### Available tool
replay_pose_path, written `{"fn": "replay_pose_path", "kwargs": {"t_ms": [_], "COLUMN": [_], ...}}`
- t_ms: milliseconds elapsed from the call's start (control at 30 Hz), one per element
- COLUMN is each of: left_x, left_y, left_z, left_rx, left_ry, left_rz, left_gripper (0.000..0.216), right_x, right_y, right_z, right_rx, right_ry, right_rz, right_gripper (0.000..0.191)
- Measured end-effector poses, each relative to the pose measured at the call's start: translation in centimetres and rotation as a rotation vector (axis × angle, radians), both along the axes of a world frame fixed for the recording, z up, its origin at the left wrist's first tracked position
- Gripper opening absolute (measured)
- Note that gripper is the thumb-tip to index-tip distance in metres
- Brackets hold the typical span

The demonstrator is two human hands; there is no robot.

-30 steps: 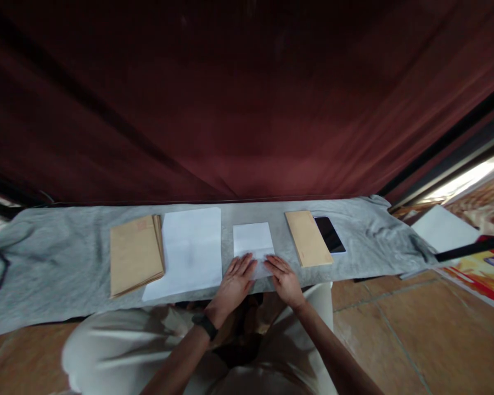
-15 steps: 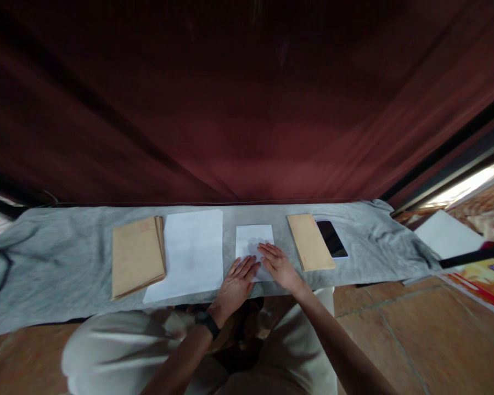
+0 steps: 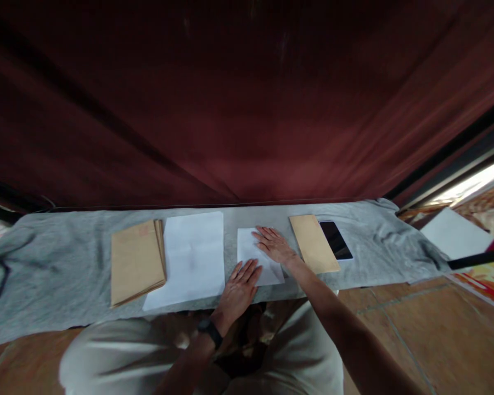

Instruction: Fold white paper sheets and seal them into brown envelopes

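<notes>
A folded sheet of white paper (image 3: 247, 244) lies in front of me on the grey cloth. My left hand (image 3: 240, 281) rests flat on its near left part, fingers stretched out. Over its far right part lies my right hand (image 3: 275, 245), palm down with the fingers extended; it hides that edge. To the left is a larger stack of white paper (image 3: 194, 258), unfolded. On my right, a brown envelope (image 3: 314, 244) lies close to my right forearm.
Several brown envelopes (image 3: 135, 263) are piled at the left, partly over the white sheets. A dark-screened phone (image 3: 336, 241) sits beside the right envelope. Grey cloth (image 3: 66, 263) covers the narrow table, with a dark red curtain (image 3: 247, 109) hanging behind it.
My right hand has slid away from me along the folded paper to its far right edge. My left hand stays on the near part, and the hands are further apart.
</notes>
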State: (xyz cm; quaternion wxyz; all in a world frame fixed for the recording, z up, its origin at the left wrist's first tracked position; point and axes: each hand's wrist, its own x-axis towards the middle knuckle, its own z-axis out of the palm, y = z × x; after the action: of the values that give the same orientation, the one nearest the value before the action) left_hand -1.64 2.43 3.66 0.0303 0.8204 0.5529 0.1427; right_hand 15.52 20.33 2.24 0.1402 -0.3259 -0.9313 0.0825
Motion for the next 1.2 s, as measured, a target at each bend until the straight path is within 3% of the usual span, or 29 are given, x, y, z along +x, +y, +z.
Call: {"fn": "replay_pose_path", "kwargs": {"t_ms": [233, 400, 500, 600, 800, 1000, 1200], "left_x": [0.1, 0.0, 0.0, 0.0, 0.3, -0.3, -1.6], "left_y": [0.0, 0.2, 0.2, 0.1, 0.4, 0.6, 0.9], "left_z": [0.2, 0.3, 0.5, 0.6, 1.2, 0.8, 0.5], "left_rx": [-0.004, -0.01, -0.027, -0.042, -0.053, -0.067, -0.131], "left_ry": [-0.003, 0.001, -0.006, -0.026, -0.085, -0.156, -0.294], "left_rz": [0.001, 0.002, -0.001, 0.004, 0.025, 0.018, 0.097], "left_gripper": [0.048, 0.05, 0.05, 0.05, 0.046, 0.046, 0.053], "right_x": [-0.1, -0.1, 1.5, 4.4, 7.7, 7.5, 8.0], "right_y": [1.8, 1.6, -0.2, -3.8, -10.1, -10.8, -10.8], "right_z": [-0.4, -0.3, -0.5, -1.0, -0.8, 0.1, 0.0], "right_rx": [-0.004, -0.121, -0.172, -0.244, -0.28, -0.253, -0.249], "right_ry": [0.01, 0.233, 0.351, 0.437, 0.401, 0.38, 0.347], "right_rz": [-0.101, -0.184, -0.233, -0.185, -0.114, -0.122, -0.078], "right_gripper": [0.049, 0.043, 0.043, 0.051, 0.054, 0.048, 0.036]}}
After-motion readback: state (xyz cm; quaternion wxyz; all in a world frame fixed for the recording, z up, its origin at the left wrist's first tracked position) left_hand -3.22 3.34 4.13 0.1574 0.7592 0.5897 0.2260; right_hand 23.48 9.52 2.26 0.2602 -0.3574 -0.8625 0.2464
